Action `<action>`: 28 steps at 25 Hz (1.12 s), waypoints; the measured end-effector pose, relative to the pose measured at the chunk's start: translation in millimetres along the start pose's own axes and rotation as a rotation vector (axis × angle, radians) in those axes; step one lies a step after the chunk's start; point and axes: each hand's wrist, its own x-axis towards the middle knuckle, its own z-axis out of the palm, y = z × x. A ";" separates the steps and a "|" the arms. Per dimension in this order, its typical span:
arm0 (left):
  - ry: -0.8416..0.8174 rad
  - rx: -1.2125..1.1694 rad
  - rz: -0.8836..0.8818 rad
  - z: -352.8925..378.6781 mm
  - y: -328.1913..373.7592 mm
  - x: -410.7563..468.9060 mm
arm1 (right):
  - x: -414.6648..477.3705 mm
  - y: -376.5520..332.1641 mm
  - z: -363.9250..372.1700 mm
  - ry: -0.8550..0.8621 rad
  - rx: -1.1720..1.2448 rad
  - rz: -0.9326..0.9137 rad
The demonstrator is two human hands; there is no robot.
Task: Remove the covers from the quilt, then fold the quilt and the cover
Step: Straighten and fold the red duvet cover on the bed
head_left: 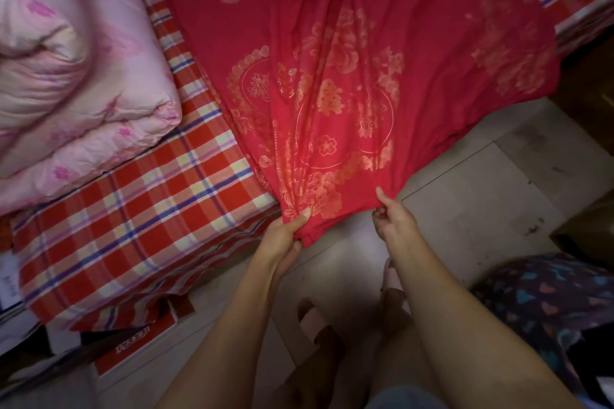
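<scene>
A red cover [349,43] with gold flower prints lies spread over the bed, and its near edge hangs off the bed's side. My left hand [285,232] grips a gathered bunch of that near edge, thumb on top. My right hand [393,216] pinches the same edge a little to the right, above the floor. The cloth is pulled into long creases running away from my hands. A pink quilt [73,76] with darker pink flowers sits folded in a thick bundle at the left of the bed, apart from the cover.
The bed carries a red, white and blue checked sheet [139,229]. A red and white box [133,352] lies on the floor under the bed's edge. Pale floor tiles [465,202] lie to the right, with dark patterned fabric [548,305] at lower right. My feet in pink slippers [315,315] stand below.
</scene>
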 end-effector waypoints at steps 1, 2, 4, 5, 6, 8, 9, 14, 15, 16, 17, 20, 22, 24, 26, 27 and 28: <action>-0.015 -0.029 -0.007 -1.2 2.1 -2.2 | 4.1 6.5 -0.5 0.002 -0.039 0.017; -0.024 -0.057 -0.011 -2.0 5.3 -4.6 | 5.0 8.9 4.3 -0.045 -0.031 0.046; -0.024 -0.068 -0.005 -7.1 14.2 -7.6 | 1.1 4.1 18.7 -0.204 0.089 0.091; -0.016 -0.062 0.002 -11.8 17.5 -8.0 | -0.6 -4.3 24.2 -0.266 0.157 0.086; 0.007 -0.061 0.001 -16.4 19.2 -8.2 | -2.4 -16.2 28.8 -0.301 0.217 0.063; 0.062 -0.089 0.015 -23.5 19.8 -6.1 | -4.0 -38.6 30.9 -0.309 0.267 0.026; 0.107 -0.130 0.023 -24.0 17.1 -3.9 | -4.0 -47.8 29.7 -0.302 0.250 0.014; 0.373 -0.129 0.075 -13.2 -20.8 0.2 | 1.5 -57.4 24.8 -0.130 -0.045 -0.185; 0.405 -0.002 0.085 -9.1 -31.7 -3.7 | -0.5 -54.9 25.8 -0.105 -0.052 -0.214; 0.386 0.076 0.104 -2.3 -43.7 -8.7 | 0.8 -53.7 26.6 -0.090 -0.058 -0.225; 0.353 0.107 0.136 2.6 -47.4 -14.3 | 1.7 -49.2 26.1 -0.076 -0.050 -0.210; 0.337 -0.195 0.156 23.6 -31.7 -9.5 | 16.1 -57.0 19.9 -0.063 -0.073 -0.050; 0.215 -0.879 -0.032 24.3 -15.5 -0.5 | 21.9 -59.3 19.8 -0.146 -0.114 0.133; 0.152 -1.065 -0.031 22.1 -5.2 -4.6 | 12.2 -51.3 23.8 -0.268 -0.175 0.296; 0.146 -1.107 -0.011 24.7 5.7 -14.0 | -1.9 -46.3 30.6 -0.362 -0.138 0.353; 0.147 -1.133 -0.016 27.7 11.2 -18.3 | -8.8 -47.4 33.9 -0.395 -0.092 0.344; 0.152 -1.137 -0.032 33.7 17.4 -26.1 | -14.1 -52.4 37.1 -0.411 -0.044 0.319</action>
